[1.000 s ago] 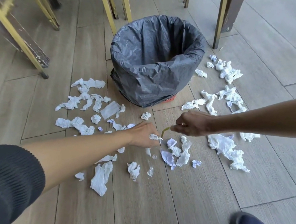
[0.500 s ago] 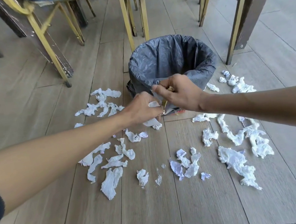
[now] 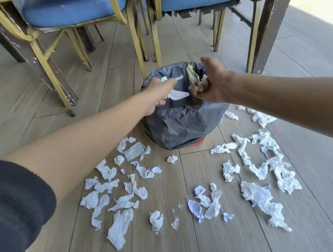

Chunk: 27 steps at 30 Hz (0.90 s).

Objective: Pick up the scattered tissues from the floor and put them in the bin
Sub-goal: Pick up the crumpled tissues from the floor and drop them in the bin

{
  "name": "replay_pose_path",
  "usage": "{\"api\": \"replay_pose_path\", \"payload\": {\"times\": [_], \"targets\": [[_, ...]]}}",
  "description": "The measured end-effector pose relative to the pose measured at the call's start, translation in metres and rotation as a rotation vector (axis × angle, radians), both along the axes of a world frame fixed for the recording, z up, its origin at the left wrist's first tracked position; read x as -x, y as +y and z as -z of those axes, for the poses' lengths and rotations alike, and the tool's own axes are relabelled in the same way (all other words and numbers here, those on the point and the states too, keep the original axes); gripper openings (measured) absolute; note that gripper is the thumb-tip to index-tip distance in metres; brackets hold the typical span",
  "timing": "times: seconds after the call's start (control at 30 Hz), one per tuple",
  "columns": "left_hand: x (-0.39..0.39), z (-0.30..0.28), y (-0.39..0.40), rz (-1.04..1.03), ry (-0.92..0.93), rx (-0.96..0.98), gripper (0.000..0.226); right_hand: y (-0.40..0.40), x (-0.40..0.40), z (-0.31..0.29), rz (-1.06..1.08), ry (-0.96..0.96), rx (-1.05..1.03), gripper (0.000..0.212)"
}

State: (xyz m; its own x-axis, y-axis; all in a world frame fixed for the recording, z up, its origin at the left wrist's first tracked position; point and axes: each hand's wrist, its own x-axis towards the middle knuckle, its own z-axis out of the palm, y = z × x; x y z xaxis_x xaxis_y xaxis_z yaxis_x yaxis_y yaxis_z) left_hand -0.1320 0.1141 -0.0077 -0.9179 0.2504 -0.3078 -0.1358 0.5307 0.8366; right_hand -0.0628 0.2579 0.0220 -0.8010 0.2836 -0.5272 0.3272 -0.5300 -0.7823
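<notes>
The bin (image 3: 182, 123), lined with a grey bag, stands on the wooden floor in front of two chairs. Both my hands are over its opening. My left hand (image 3: 158, 94) has its fingers spread, and white tissue pieces (image 3: 178, 95) hang loose in the air just beside it, over the bag. My right hand (image 3: 211, 79) is open too, with a yellowish wrapper (image 3: 192, 73) dropping free between thumb and fingers. Several crumpled white tissues lie on the floor: a left cluster (image 3: 115, 196), a middle cluster (image 3: 205, 203) and a right cluster (image 3: 268, 165).
Two blue-seated chairs (image 3: 73, 4) with gold metal legs (image 3: 137, 45) stand right behind the bin. Dark wooden table legs (image 3: 267, 17) rise at left and right. A red basket base (image 3: 197, 142) shows under the bag.
Both hands rose from the floor with tissue and a wrapper, moved over the bin and opened. The pieces now fall from them. My view has lifted toward the chairs.
</notes>
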Motion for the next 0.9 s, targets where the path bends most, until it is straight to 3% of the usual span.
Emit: {"api": "replay_pose_path", "payload": {"times": [0.1, 0.2, 0.3, 0.37, 0.5, 0.67, 0.9], "targets": [[0.007, -0.005, 0.013, -0.010, -0.106, -0.163, 0.071, 0.006, -0.002, -0.003, 0.071, 0.041, 0.143, 0.051], [0.007, -0.011, 0.014, -0.036, -0.099, -0.289, 0.074, 0.016, 0.000, 0.000, 0.057, 0.038, 0.163, 0.066], [0.006, -0.009, 0.007, -0.027, 0.068, -0.235, 0.069, 0.021, -0.004, 0.001, 0.023, 0.041, 0.161, 0.076], [0.000, -0.006, -0.001, -0.058, 0.233, -0.165, 0.052, 0.019, -0.015, 0.001, -0.055, 0.040, 0.090, 0.077], [-0.036, 0.005, -0.021, 0.097, 0.497, -0.122, 0.018, 0.006, -0.051, 0.019, -0.251, 0.055, -0.227, 0.065], [-0.093, 0.028, -0.046, 0.418, 0.724, -0.028, 0.012, -0.002, -0.090, 0.060, -0.444, 0.003, -0.395, 0.059], [-0.118, 0.091, -0.060, 0.766, 0.616, 0.170, 0.006, 0.003, -0.116, 0.127, -0.633, -0.176, -0.640, 0.033]]}}
